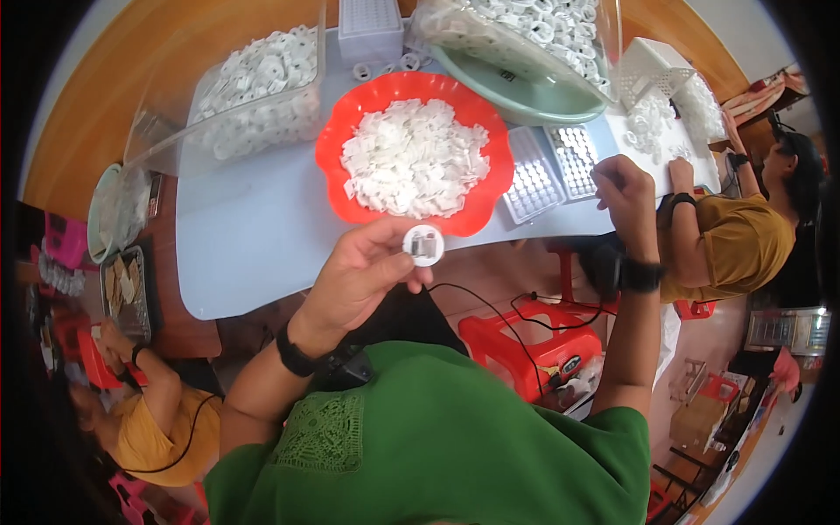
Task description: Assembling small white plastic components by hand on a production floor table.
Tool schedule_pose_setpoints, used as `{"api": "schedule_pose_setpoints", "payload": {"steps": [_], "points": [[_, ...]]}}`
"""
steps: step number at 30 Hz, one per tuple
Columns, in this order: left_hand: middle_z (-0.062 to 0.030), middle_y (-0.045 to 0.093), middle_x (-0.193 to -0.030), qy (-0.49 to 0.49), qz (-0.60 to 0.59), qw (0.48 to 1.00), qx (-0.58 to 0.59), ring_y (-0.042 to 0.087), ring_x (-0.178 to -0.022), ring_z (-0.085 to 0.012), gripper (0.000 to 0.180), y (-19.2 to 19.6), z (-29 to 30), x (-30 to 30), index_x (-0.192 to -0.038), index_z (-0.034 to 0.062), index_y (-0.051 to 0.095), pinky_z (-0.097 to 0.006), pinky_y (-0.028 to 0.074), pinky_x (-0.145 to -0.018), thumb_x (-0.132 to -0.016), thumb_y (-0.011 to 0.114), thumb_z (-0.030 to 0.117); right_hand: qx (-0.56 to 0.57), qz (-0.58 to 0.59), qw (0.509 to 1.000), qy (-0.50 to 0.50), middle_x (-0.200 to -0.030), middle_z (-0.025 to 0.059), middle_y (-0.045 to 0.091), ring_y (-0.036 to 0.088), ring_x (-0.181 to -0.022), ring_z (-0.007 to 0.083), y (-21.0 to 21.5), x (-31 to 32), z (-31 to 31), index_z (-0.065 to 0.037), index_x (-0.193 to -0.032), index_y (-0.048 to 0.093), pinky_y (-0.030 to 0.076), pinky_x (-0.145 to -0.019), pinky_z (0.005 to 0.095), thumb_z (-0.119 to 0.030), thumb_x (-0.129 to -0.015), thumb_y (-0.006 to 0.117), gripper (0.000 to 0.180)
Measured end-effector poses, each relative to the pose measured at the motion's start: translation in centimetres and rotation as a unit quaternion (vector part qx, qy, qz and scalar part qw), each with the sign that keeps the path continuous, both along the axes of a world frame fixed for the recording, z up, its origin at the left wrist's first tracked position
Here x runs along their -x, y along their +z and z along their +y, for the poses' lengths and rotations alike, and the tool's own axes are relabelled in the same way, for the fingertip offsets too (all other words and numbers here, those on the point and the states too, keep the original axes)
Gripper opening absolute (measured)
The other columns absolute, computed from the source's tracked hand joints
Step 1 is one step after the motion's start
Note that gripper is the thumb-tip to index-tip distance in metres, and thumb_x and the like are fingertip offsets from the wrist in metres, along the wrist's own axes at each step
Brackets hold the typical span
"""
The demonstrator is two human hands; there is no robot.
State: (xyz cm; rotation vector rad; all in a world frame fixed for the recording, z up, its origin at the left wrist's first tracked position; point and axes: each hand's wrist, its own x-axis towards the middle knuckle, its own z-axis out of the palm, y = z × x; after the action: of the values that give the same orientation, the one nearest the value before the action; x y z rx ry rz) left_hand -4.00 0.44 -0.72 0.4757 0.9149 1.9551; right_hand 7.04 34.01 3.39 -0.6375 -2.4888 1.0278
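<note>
My left hand (363, 271) pinches a small round white plastic part (425, 246) with a metallic square recess at its middle. It holds the part just in front of the red scalloped bowl (479, 214), which is heaped with small white pieces (411, 157). My right hand (626, 188) hovers at the right of the table, its fingers curled together; whatever it may hold is hidden. Beside it lie a white tray of round silver discs (575, 160) and a second such tray (532, 179), both close to the table's near edge.
A clear bin (254, 96) of white round parts stands at the left. Another clear bin (542, 39) leans in a pale green basin (525, 96). Red stools (534, 341) with a black cable are below. People in yellow work at left (166, 429) and right (735, 236).
</note>
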Motion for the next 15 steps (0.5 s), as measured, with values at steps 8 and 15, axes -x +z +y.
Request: {"api": "schedule_pose_setpoints", "payload": {"steps": [8,15], "points": [[-0.0070,0.062,-0.103,-0.005,0.045,0.999,0.009,0.060,-0.087,-0.0126,0.033,0.4,0.3,-1.4,-0.121,-0.0018,0.054,-0.026,0.050,-0.076,-0.089,0.057,0.000,-0.046,0.228,0.934,0.271,-0.074,0.0107,0.056,0.057,-0.059,0.0269,1.5,0.9,-16.0,0.000,-0.085,0.058,0.045,-0.049,0.0319,0.005,-0.070,0.068,0.019],[-0.0068,0.061,-0.101,0.024,0.099,0.994,0.041,0.060,-0.085,-0.0132,0.033,0.9,-0.9,-2.3,-0.115,-0.0026,0.056,-0.025,0.051,-0.072,-0.086,0.065,0.006,-0.157,0.219,0.926,0.263,-0.075,0.0081,0.055,0.057,-0.059,0.0248,0.3,0.8,-17.9,-0.002,-0.078,0.056,0.044,-0.046,0.0343,0.003,-0.064,0.067,0.019]]}}
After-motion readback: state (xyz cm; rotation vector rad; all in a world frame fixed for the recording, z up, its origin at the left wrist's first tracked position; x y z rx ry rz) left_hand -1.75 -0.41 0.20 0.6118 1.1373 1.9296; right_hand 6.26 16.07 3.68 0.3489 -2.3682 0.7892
